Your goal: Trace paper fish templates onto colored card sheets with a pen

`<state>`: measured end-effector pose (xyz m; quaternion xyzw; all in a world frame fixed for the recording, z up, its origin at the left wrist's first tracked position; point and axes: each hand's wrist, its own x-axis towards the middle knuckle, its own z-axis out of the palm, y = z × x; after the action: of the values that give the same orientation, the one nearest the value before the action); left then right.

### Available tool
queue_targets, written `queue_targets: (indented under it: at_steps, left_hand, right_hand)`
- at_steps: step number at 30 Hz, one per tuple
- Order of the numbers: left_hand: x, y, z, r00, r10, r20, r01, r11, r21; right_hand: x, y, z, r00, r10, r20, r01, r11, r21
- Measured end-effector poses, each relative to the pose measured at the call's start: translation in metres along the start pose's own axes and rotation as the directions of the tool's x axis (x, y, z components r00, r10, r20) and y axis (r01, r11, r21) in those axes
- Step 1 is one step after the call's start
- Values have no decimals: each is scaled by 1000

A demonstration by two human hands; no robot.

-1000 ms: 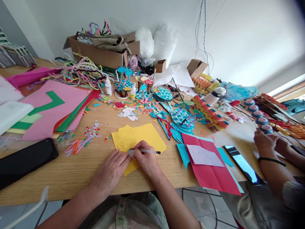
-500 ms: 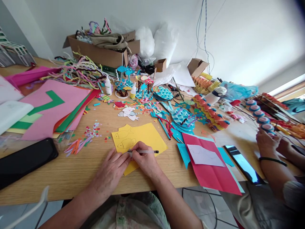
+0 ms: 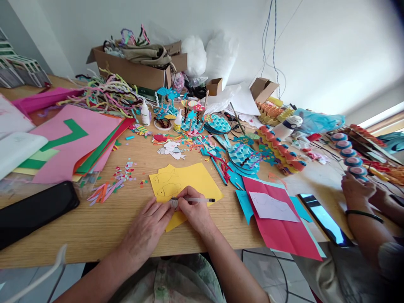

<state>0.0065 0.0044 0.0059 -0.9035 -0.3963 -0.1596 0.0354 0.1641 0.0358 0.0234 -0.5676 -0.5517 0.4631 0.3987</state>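
A sheet of yellow paper [image 3: 202,181] lies on the table in front of me, with fish outlines [image 3: 167,189] drawn on its left part. My right hand [image 3: 194,210] is closed round a pen [image 3: 202,200], its dark end pointing right and its tip low over the paper near my left fingertips. My left hand [image 3: 148,225] rests flat on the paper's lower left edge, fingers stretched out. A small grey piece [image 3: 174,203] shows at my left fingertips; I cannot make out what it is. My hands partly cover the lower half of the sheet.
A black phone [image 3: 38,214] and stacked coloured paper [image 3: 94,126] lie left. Paper scraps [image 3: 116,183], glue bottles [image 3: 145,113] and blue paper fish [image 3: 243,155] spread behind. Right are red paper [image 3: 274,231], another phone [image 3: 325,219] and another person's hands [image 3: 356,189] holding a striped craft piece [image 3: 353,162].
The pen has shifted slightly right with my right hand and lies a little flatter. My left hand stays on the paper. The whole view has moved slightly.
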Motion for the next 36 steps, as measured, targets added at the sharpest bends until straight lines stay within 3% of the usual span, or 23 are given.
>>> queue_targets:
  at_steps: [13,21,29,36]
  left_hand:
    - [-4,3,2,999,-25,42,24,1000,13]
    - [-5,4,-1,998,3,-67,-3,1000,-1]
    - [-6,6,3,997,-27,-68,24,999,-44]
    - [-9,9,2,998,-60,30,61,998,-32]
  right_hand:
    - [1,3,1,997,-74,-5,73,991,-109]
    - [-1,0,1,998,-53,34,56,994,-97]
    - [-2,-5,6,996,-70,63,78,988,-132]
    - [-1,-11,7,993,-63,99,74,990,-118]
